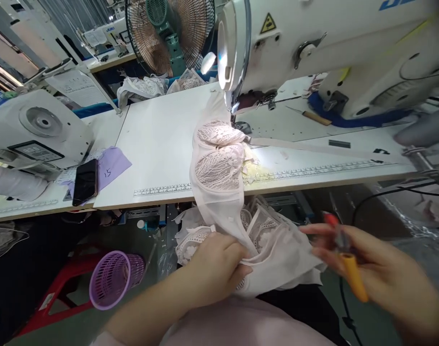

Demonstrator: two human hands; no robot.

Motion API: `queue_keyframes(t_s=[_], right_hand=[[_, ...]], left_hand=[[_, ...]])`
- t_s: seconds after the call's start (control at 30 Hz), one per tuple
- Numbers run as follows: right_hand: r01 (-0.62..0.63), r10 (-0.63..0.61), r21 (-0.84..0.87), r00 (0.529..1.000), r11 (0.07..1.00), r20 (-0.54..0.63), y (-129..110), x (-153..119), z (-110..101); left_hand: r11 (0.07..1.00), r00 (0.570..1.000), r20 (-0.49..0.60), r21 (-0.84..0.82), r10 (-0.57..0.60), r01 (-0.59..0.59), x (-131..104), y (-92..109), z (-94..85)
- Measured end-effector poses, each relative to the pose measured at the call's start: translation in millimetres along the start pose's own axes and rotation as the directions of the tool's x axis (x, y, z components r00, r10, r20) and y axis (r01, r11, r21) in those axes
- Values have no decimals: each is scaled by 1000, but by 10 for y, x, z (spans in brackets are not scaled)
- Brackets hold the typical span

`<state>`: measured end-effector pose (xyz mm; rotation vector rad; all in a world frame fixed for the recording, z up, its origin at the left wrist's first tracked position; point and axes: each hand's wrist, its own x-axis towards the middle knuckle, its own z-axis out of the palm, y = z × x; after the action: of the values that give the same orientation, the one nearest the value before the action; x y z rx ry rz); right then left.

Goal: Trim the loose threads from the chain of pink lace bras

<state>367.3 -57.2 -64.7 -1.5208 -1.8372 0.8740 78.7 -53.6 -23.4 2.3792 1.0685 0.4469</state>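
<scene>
A pale pink lace bra lies under the needle of the white sewing machine and hangs over the table's front edge. More pale garments are bunched on the lap. My left hand is closed on the pale fabric below the table edge. To the right, my right hand holds small snips with an orange handle and a red part; it is somewhat blurred. A light strap stretches from the bra to the right across the table.
A phone and a purple cloth lie at the left, beside a thread cone. An awl rests behind the strap. A fan stands at the back; a purple basket and red stool are below.
</scene>
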Motion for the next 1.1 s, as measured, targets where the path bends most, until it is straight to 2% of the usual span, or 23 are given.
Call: queue_keyframes(t_s=[0.03, 0.1, 0.17, 0.27, 0.33, 0.47, 0.57, 0.63, 0.77, 0.87, 0.93, 1.0, 1.07, 1.1], right_hand=[[101, -106, 46, 985, 994, 138, -123, 59, 78], [253, -283, 161, 936, 954, 208, -342, 176, 237], [305, -355, 210, 895, 929, 271, -501, 265, 360], [255, -310, 196, 887, 947, 344, -618, 317, 434], [212, -271, 191, 889, 958, 368, -639, 317, 426], [189, -255, 208, 897, 960, 362, -642, 310, 388], [179, -252, 230, 904, 957, 347, -639, 308, 383], [154, -235, 245, 907, 957, 349, -628, 304, 383], [105, -190, 238, 909, 966, 370, -573, 288, 388], [99, -179, 218, 905, 971, 387, -524, 275, 399], [97, -175, 213, 907, 972, 384, -509, 268, 405], [109, -189, 222, 907, 969, 376, -520, 265, 402], [118, -206, 244, 902, 963, 379, -548, 267, 389], [115, -207, 248, 900, 962, 384, -562, 268, 379]], left_hand=[[1000, 1000, -12, 17, 24, -24, 13, 15, 9], [997, 997, -34, 46, 63, -62, 34, 40, 28], [993, 994, -58, 79, 91, -86, 48, 54, 44], [986, 991, -84, 138, 107, -94, 50, 49, 28], [977, 994, -47, 194, 99, -89, 36, 33, -38], [940, 995, 91, 333, 43, -71, -37, -25, -300], [938, 992, 127, 346, -6, -39, -125, -99, -509], [962, 995, 97, 273, -19, -8, -193, -157, -604], [986, 983, -85, 28, -164, 167, -322, -253, -657], [968, 971, -143, -192, -190, 161, -364, -284, -647], [905, 980, -91, -407, -176, 125, -357, -288, -651], [770, 983, 60, -615, -172, 172, -332, -287, -668], [651, 964, 221, -713, -145, 261, -307, -287, -693], [630, 954, 267, -720, -137, 292, -299, -287, -706]])
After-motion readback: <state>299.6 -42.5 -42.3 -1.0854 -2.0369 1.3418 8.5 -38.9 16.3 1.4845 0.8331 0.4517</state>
